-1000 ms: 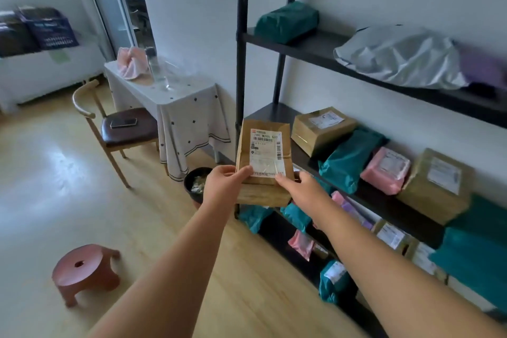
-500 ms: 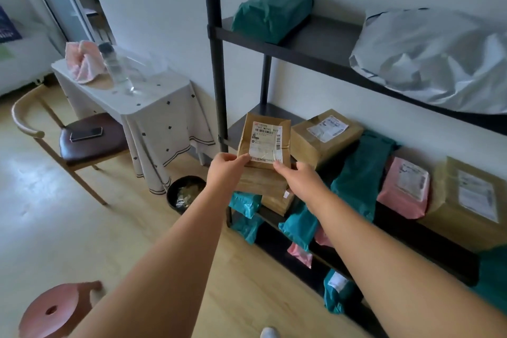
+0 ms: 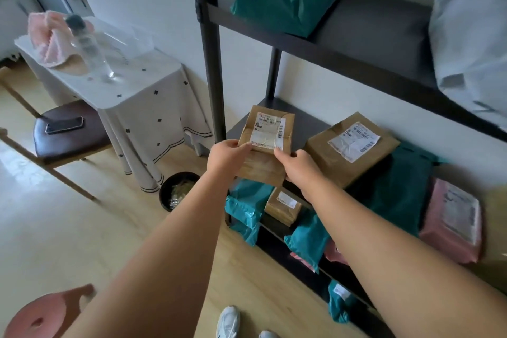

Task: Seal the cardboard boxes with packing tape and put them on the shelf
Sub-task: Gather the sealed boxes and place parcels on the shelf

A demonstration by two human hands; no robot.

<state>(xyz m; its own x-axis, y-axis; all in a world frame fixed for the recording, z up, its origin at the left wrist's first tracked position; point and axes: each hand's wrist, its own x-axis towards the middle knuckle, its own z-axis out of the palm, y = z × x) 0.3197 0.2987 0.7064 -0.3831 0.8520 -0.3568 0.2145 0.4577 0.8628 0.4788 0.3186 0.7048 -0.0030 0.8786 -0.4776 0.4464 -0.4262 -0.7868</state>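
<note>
- left hand (image 3: 226, 156) and right hand (image 3: 297, 166) gripping labelled cardboard box (image 3: 267, 136) at frame centre, thumbs on top
- box hovering over dark shelf (image 3: 310, 123), beside a larger box (image 3: 348, 145)

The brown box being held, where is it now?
Head view, centre: left hand and right hand hold the brown box at the left end of the middle shelf, beside a larger box.

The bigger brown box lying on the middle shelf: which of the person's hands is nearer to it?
Right. The right hand grips the held box close beside the bigger brown box; the left hand grips the held box's opposite edge, farther away.
</note>
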